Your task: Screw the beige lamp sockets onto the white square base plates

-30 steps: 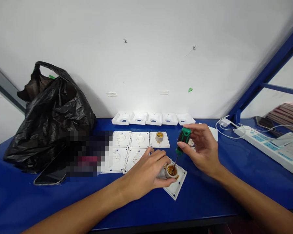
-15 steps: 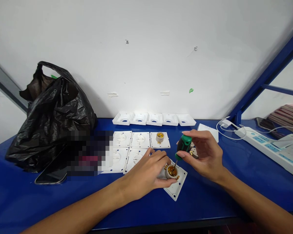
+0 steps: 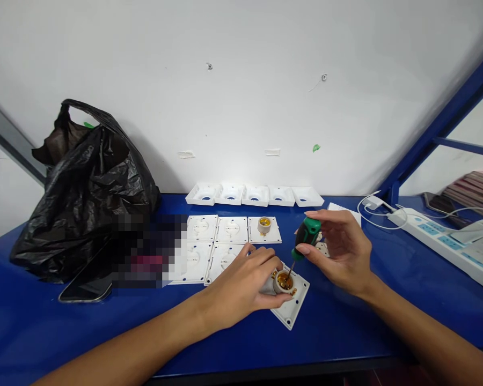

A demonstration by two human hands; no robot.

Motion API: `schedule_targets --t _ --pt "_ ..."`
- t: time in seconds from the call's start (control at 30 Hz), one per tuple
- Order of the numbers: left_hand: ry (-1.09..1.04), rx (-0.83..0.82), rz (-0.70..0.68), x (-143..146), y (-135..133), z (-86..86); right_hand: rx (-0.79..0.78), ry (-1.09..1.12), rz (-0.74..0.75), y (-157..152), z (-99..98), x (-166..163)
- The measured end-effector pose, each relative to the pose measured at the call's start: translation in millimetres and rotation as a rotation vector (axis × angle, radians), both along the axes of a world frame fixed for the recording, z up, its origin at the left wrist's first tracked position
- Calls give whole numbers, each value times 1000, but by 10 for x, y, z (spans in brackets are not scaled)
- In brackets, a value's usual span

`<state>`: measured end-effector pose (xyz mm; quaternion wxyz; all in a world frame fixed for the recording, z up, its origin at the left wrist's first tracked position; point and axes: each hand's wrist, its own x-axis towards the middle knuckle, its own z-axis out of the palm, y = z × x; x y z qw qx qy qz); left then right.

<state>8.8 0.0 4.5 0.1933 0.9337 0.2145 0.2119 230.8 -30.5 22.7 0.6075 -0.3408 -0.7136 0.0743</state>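
My left hand (image 3: 241,284) is closed around a white lamp socket (image 3: 284,281) with a brass inside, which sits on a square white plate (image 3: 293,305) on the blue table (image 3: 338,321). My right hand (image 3: 338,252) pinches the green and black handle of a small screwdriver (image 3: 304,238) between thumb and fingers. The shaft slants down and its tip is inside the socket.
Several white plates (image 3: 217,244) lie in rows behind my left hand, one with a socket (image 3: 264,225). A row of white covers (image 3: 253,195) lines the wall. A black plastic bag (image 3: 84,187) and a phone (image 3: 86,287) lie left; a power strip (image 3: 446,241) lies right.
My right hand has shifted slightly around the screwdriver handle, first lower, then up and to the right. The tip stays in the socket. My left hand has not moved.
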Motion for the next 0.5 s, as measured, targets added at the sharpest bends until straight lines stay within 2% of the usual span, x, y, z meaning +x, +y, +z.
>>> schedule_targets --t 0.5 --pt "4 5 -4 3 -3 -5 -51 8 84 -11 -9 0"
